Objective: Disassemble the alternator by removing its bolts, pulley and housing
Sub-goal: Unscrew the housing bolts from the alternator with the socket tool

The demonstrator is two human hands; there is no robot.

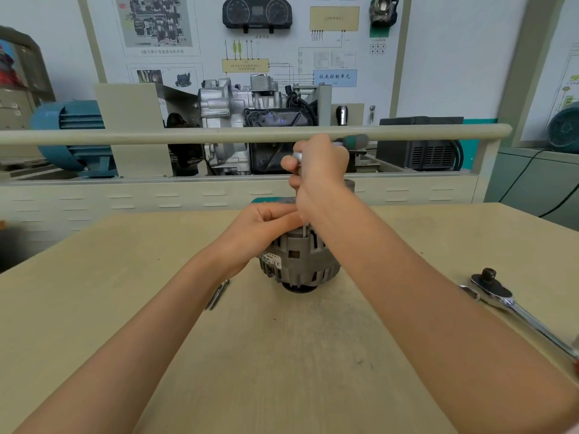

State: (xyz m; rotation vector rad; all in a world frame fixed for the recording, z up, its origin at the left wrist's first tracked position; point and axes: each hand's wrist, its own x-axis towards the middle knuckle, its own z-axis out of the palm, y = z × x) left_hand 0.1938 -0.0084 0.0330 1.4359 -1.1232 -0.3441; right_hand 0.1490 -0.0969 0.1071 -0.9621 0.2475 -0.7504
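Note:
A grey alternator [300, 261] stands on the beige table [282, 355] with its pulley end down. My left hand [263, 227] rests on its top left, fingers curled against the housing. Above it my right hand [316, 170] grips a tool with a silver end and a green handle [354, 140]; a thin shaft runs from that hand down to the alternator's top. Two long removed bolts [217, 294] lie on the table just left of the alternator. The alternator's top face is hidden by both hands.
A chrome ratchet wrench [513, 305] with a socket lies at the table's right edge. A beige rail [156, 136] crosses behind the table, with an engine display [250, 120] and a blue motor [72, 136] beyond it. A green item [260, 200] lies just behind the alternator.

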